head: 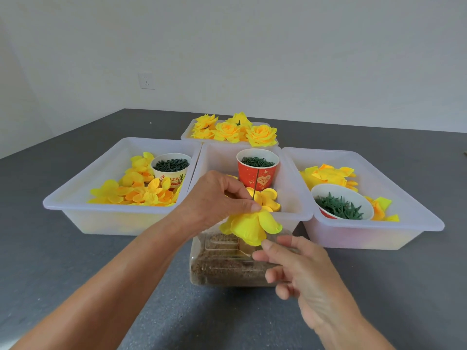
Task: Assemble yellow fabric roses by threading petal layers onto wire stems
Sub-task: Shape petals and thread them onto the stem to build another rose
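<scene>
- Yellow fabric roses, already made up, fill the far bin point(185, 133) at the back of the dark grey table point(75, 261); the finished roses point(260, 134) rise above its rim.
- Left bin point(63, 207) holds loose yellow petal layers point(131, 190) and a pale paper cup point(171, 168) filled with small dark green pieces.
- Right bin point(429, 223) holds more yellow petals point(328, 174) and a white bowl point(341, 200) of green leafy pieces.
- Middle bin point(300, 213), between those two, holds a red paper cup point(257, 168) of dark green rings and a flat petal layer point(269, 199).
- Clear container point(222, 269) with brown granular filling stands on the table just in front of the middle bin; a thin wire stem point(257, 183) rises upright above it.
- Left hand point(217, 198) pinches the top of a drooping yellow petal layer point(252, 227) on the wire stem, thumb and fingertips pressed together at the stem.
- Right hand point(295, 271) sits just below that layer with fingers loosely curled; its fingertips are near the petal's lower edge, and whether they touch it I cannot tell.
</scene>
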Tool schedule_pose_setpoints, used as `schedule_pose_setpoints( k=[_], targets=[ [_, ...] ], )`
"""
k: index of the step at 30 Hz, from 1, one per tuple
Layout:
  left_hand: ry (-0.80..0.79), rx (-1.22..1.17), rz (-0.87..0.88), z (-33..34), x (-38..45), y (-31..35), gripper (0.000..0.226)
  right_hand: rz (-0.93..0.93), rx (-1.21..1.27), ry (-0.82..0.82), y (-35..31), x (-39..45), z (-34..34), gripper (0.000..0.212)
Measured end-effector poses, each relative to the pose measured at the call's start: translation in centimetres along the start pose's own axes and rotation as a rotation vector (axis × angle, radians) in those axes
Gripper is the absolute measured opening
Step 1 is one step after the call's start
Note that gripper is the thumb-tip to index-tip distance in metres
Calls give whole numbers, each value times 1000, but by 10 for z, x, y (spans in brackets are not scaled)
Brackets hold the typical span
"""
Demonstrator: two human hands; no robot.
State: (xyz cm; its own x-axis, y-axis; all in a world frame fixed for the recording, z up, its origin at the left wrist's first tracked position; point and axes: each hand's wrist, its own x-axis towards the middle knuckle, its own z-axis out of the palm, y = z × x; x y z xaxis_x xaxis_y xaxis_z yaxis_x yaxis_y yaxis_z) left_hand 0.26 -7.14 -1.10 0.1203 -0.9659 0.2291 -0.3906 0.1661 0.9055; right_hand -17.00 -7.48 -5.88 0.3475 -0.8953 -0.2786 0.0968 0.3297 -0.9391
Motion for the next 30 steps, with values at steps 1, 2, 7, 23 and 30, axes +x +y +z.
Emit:
schedule_pose_setpoints(
  k=[1,2,7,23,30],
  targets=[
    [-1,-14,-2,0,-1,0,8,21,18,-13,0,1,2,38],
    [-3,-26,-6,0,-2,0,8,37,42,-22,1,3,4,39],
    [-17,-87,-34,-1,-4,-3,11,35,175,41,1,9,3,31],
    [-82,-103,43,-4,-2,-13,15,-49,136,71,0,11,0,23],
    [-80,-53,64,-5,-1,-10,19,-325,-35,159,-2,12,-4,17]
  ],
)
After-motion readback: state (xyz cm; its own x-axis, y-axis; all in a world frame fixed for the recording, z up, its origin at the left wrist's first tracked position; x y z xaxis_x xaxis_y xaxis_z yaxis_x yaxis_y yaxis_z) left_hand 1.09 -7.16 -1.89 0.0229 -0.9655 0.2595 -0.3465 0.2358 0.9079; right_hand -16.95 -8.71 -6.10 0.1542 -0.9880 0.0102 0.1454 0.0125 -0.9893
